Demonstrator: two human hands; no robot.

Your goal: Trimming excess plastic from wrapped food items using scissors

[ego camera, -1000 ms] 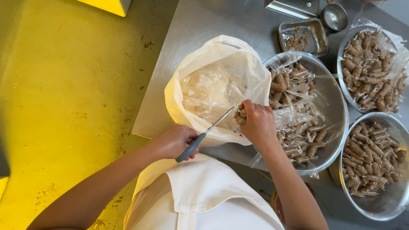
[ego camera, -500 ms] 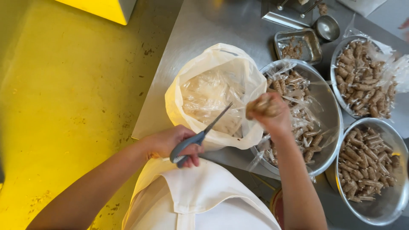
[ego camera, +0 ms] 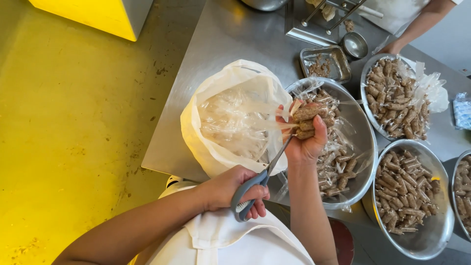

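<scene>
My left hand (ego camera: 234, 191) grips grey-handled scissors (ego camera: 260, 181), whose blades reach up to the wrapped ends of a bunch of brown, plastic-wrapped sticks (ego camera: 310, 119). My right hand (ego camera: 305, 140) holds that bunch over the edge of a white bag (ego camera: 206, 147) full of clear plastic wrappers (ego camera: 235, 120). Just right of my right hand, a large steel bowl (ego camera: 363, 142) holds more wrapped sticks.
Two more steel bowls (ego camera: 427, 235) (ego camera: 370, 73) of brown sticks sit to the right, on a steel table (ego camera: 221, 44). A small metal tray (ego camera: 326, 61) and a scoop (ego camera: 354, 45) lie behind. Another person's arm (ego camera: 417, 27) reaches in at top right. Yellow floor (ego camera: 73, 122) lies left.
My right hand has lifted a bunch of sticks from the bowl toward the bag. The scissors have swung up to meet the bunch's ends.
</scene>
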